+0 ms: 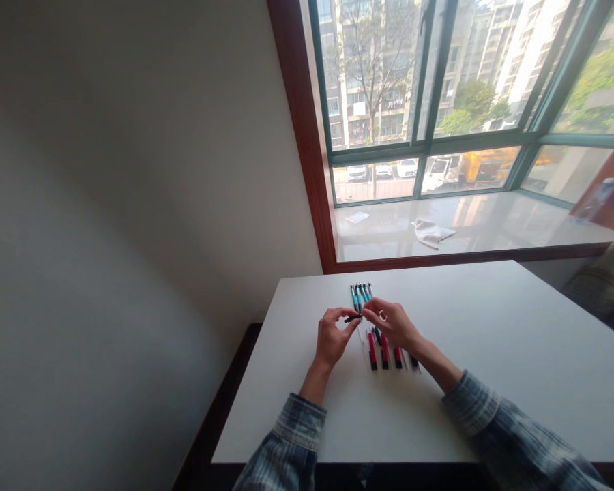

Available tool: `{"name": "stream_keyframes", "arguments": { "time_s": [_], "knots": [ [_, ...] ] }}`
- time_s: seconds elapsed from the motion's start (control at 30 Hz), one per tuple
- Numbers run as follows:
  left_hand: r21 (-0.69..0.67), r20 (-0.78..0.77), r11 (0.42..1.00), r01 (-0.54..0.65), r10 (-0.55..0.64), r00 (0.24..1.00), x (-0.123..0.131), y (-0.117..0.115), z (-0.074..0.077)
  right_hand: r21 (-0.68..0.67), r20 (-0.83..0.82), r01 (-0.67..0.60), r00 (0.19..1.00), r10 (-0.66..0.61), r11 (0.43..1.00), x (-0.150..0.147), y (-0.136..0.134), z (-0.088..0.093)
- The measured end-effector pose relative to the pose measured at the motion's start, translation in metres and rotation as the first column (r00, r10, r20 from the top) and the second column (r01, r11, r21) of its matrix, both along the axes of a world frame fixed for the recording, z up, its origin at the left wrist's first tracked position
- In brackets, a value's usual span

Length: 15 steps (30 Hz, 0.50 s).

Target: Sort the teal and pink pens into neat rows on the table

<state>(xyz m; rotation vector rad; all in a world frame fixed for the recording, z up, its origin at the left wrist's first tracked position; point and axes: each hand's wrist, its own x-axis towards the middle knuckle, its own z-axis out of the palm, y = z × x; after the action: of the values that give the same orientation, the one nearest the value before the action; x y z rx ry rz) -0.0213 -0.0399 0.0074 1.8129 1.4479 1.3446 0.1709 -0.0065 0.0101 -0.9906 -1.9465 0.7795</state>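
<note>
Between thumb and fingers, my left hand [332, 337] pinches a short black pen part [352, 318] above the table. My right hand [391, 322] is closed in a pinch at the right end of that part; anything small in its fingertips is too tiny to name. Just beyond the hands lies a row of several teal pens [359, 296] with silver and black tips. Below the right hand are red pen barrels [385, 353] with black ends, side by side. Thin pale refills [363, 351] and a black piece [377, 335] lie among them, partly hidden by the right hand.
All of this rests on a white table [276, 395] set against a grey wall [209, 204]. Behind it, a window sill [383, 235] holds a crumpled white cloth [432, 233] and a paper [357, 217]. Some fabric [606, 283] shows at the right edge.
</note>
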Motion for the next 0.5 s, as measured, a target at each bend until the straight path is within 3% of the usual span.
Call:
{"name": "stream_keyframes", "arguments": {
  "time_s": [0.17, 0.37, 0.5],
  "knots": [
    [0.001, 0.003, 1.0, 0.014, -0.014, 1.0, -0.0001, -0.0005, 0.0002, 0.005, 0.016, -0.069, 0.998, 0.069, 0.998, -0.0007, 0.0013, -0.0021],
    [0.012, 0.0, 0.999, 0.052, -0.052, 0.999, -0.0008, -0.0003, -0.0006, -0.04, 0.104, -0.033, 0.994, 0.037, 0.999, -0.0018, 0.0013, -0.0042],
    [-0.053, 0.152, 0.995, 0.082, -0.073, 0.986, -0.0017, 0.003, -0.0003, -0.066, 0.064, -0.054, 0.996, 0.058, 0.996, -0.0032, -0.0008, -0.0024]
  ]
}}
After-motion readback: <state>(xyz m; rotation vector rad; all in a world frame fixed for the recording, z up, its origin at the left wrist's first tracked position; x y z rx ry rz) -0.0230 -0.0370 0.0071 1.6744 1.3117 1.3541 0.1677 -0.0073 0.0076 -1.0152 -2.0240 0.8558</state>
